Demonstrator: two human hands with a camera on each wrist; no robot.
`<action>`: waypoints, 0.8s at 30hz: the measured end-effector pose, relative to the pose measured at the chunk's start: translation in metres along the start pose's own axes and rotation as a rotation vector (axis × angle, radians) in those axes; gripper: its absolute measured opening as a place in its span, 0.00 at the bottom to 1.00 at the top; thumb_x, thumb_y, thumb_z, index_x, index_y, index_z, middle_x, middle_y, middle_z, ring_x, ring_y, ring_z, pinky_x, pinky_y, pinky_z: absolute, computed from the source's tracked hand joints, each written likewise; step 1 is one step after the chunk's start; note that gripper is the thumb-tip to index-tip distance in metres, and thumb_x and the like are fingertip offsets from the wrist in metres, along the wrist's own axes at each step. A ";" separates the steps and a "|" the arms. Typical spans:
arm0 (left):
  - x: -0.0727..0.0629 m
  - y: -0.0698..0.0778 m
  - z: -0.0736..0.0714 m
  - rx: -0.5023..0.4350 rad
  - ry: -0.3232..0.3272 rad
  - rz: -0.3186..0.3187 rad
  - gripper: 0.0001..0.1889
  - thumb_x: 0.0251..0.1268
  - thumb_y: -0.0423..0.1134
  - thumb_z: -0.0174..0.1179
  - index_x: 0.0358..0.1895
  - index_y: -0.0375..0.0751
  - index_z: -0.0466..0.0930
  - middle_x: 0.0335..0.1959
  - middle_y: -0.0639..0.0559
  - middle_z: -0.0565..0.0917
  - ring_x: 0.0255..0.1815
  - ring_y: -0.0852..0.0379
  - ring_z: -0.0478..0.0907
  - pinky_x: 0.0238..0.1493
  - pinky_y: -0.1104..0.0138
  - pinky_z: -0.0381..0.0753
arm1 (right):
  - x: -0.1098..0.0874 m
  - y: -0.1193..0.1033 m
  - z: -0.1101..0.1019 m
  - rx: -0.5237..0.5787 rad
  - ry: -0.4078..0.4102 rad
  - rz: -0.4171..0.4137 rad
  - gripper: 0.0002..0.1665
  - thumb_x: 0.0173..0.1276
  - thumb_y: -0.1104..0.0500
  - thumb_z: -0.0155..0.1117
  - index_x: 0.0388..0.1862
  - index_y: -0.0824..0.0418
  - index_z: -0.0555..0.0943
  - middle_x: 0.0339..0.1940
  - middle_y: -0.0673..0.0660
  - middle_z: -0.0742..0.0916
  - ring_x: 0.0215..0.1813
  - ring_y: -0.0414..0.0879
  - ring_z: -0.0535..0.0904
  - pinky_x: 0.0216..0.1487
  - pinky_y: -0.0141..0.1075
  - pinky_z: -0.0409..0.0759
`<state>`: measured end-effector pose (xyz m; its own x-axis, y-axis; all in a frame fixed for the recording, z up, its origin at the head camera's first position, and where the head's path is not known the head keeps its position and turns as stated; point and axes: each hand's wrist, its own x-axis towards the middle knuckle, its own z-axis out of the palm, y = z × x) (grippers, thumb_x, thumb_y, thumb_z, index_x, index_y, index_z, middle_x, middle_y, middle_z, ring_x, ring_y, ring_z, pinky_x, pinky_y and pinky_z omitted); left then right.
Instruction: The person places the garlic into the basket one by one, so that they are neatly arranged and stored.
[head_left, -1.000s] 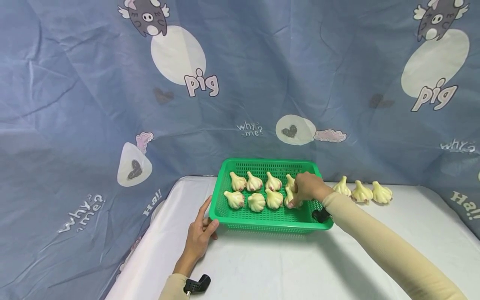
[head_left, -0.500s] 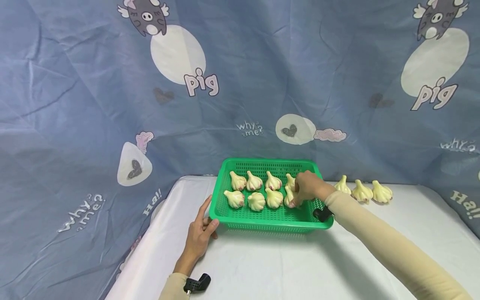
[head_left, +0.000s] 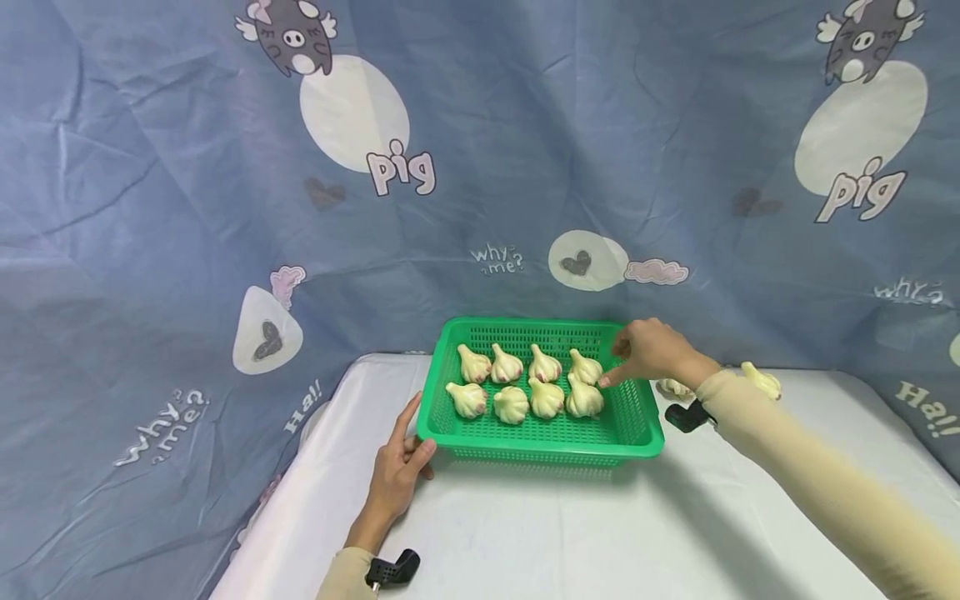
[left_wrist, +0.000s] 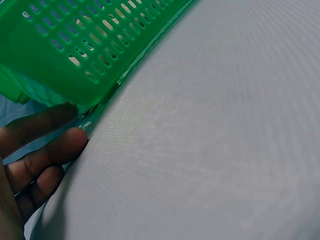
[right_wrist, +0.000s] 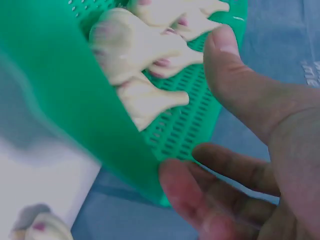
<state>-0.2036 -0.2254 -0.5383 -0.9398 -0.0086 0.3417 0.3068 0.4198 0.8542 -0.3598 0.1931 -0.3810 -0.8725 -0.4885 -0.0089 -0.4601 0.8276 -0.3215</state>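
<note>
A green plastic basket (head_left: 540,450) holds several garlic bulbs (head_left: 512,406) in two rows; in the right wrist view, some pale bulbs (right_wrist: 135,45) overlap. My left hand (head_left: 397,475) rests against the basket's near left corner. In the left wrist view, its loosely bent fingers (left_wrist: 67,145) touch the perforated wall (left_wrist: 60,55). Over the basket's right end is my right hand (head_left: 651,350), thumb and fingers spread, holding nothing. Right of the basket, one bulb (head_left: 677,387) is partly behind my right wrist and another bulb (head_left: 762,381) lies farther right.
The basket stands on a white-covered table (head_left: 540,533). Behind it hangs a blue printed cloth (head_left: 480,192), close to the basket's back rim. My right sleeve (head_left: 802,467) crosses above the table's right side and hides part of it.
My right hand has let go of the front-row garlic bulb at the basket's right and moved up and right. One loose bulb is now hidden by the arm. The left hand stays put.
</note>
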 end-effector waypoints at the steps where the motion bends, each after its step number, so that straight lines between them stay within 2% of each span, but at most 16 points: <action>1: 0.000 0.000 0.000 -0.001 -0.002 0.000 0.39 0.76 0.41 0.59 0.87 0.60 0.55 0.15 0.50 0.83 0.16 0.58 0.81 0.24 0.64 0.82 | -0.003 0.002 -0.003 -0.009 0.009 0.013 0.42 0.49 0.31 0.85 0.48 0.65 0.91 0.44 0.60 0.94 0.45 0.57 0.90 0.47 0.55 0.87; 4: 0.000 -0.001 0.000 -0.002 -0.004 -0.001 0.39 0.77 0.41 0.58 0.87 0.59 0.55 0.15 0.51 0.84 0.16 0.58 0.81 0.24 0.64 0.82 | -0.010 0.009 -0.012 -0.025 0.027 0.078 0.49 0.50 0.26 0.81 0.54 0.64 0.90 0.52 0.61 0.93 0.54 0.65 0.88 0.49 0.60 0.86; 6: -0.001 -0.002 0.001 -0.005 -0.005 0.001 0.39 0.77 0.40 0.58 0.87 0.59 0.55 0.15 0.51 0.84 0.16 0.58 0.81 0.24 0.64 0.82 | -0.015 0.013 -0.016 -0.034 0.041 0.112 0.49 0.52 0.25 0.79 0.56 0.64 0.89 0.54 0.62 0.92 0.56 0.67 0.87 0.49 0.62 0.86; 10: 0.000 -0.004 0.001 -0.016 -0.006 0.014 0.39 0.77 0.39 0.58 0.87 0.58 0.55 0.14 0.51 0.82 0.16 0.57 0.81 0.24 0.63 0.82 | -0.025 0.024 -0.018 -0.060 0.084 0.162 0.41 0.60 0.30 0.77 0.54 0.63 0.90 0.53 0.63 0.92 0.52 0.65 0.89 0.40 0.57 0.86; 12: 0.000 -0.003 0.000 -0.021 -0.006 0.022 0.39 0.76 0.39 0.59 0.87 0.58 0.56 0.13 0.51 0.81 0.16 0.57 0.81 0.23 0.62 0.82 | -0.029 0.031 -0.017 -0.066 0.094 0.186 0.31 0.64 0.34 0.76 0.42 0.61 0.92 0.39 0.60 0.92 0.40 0.59 0.88 0.29 0.50 0.82; 13: 0.000 -0.003 0.000 -0.021 -0.005 0.024 0.39 0.76 0.39 0.59 0.86 0.58 0.56 0.13 0.51 0.81 0.16 0.57 0.81 0.23 0.62 0.82 | -0.032 0.034 -0.016 -0.065 0.100 0.194 0.28 0.65 0.35 0.76 0.39 0.60 0.92 0.35 0.57 0.92 0.35 0.54 0.86 0.26 0.46 0.78; 14: -0.001 -0.003 0.000 -0.023 -0.003 0.025 0.39 0.76 0.39 0.59 0.86 0.58 0.56 0.13 0.51 0.81 0.16 0.57 0.81 0.23 0.62 0.82 | -0.034 0.037 -0.015 -0.065 0.096 0.209 0.26 0.65 0.36 0.75 0.31 0.58 0.90 0.27 0.54 0.88 0.30 0.49 0.81 0.23 0.42 0.73; 15: -0.001 -0.003 0.000 -0.022 -0.002 0.025 0.39 0.76 0.39 0.59 0.86 0.58 0.56 0.13 0.52 0.82 0.16 0.57 0.81 0.23 0.62 0.82 | -0.036 0.041 -0.014 -0.065 0.088 0.222 0.26 0.66 0.37 0.75 0.24 0.57 0.86 0.21 0.51 0.83 0.26 0.46 0.75 0.21 0.39 0.68; 17: -0.001 -0.003 0.000 -0.021 -0.002 0.023 0.39 0.75 0.39 0.59 0.86 0.58 0.56 0.13 0.52 0.82 0.16 0.56 0.81 0.23 0.62 0.82 | -0.040 0.047 -0.010 -0.065 0.061 0.248 0.29 0.67 0.38 0.74 0.16 0.55 0.78 0.16 0.47 0.74 0.23 0.43 0.66 0.20 0.38 0.61; 19: -0.001 -0.002 0.000 -0.019 0.000 0.021 0.39 0.75 0.39 0.59 0.86 0.59 0.56 0.13 0.52 0.82 0.16 0.56 0.81 0.23 0.63 0.82 | -0.044 0.054 -0.007 -0.070 0.047 0.264 0.26 0.67 0.40 0.74 0.18 0.55 0.81 0.18 0.46 0.77 0.23 0.44 0.68 0.20 0.38 0.63; 20: -0.001 -0.002 0.000 -0.019 0.000 0.020 0.39 0.75 0.39 0.59 0.86 0.59 0.56 0.13 0.51 0.82 0.16 0.56 0.81 0.23 0.63 0.81 | -0.046 0.057 -0.005 -0.076 0.034 0.275 0.26 0.68 0.41 0.73 0.17 0.55 0.79 0.18 0.47 0.75 0.23 0.45 0.67 0.20 0.39 0.64; 24: -0.001 -0.003 0.000 -0.019 -0.001 0.019 0.39 0.75 0.39 0.59 0.86 0.59 0.56 0.13 0.51 0.82 0.16 0.57 0.81 0.23 0.63 0.81 | -0.053 0.068 0.000 -0.087 -0.002 0.295 0.19 0.71 0.47 0.70 0.26 0.58 0.85 0.24 0.53 0.83 0.26 0.51 0.75 0.22 0.44 0.71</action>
<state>-0.2039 -0.2263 -0.5413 -0.9339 -0.0002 0.3574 0.3272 0.4021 0.8551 -0.3447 0.2757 -0.4025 -0.9703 -0.2239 -0.0920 -0.1991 0.9544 -0.2226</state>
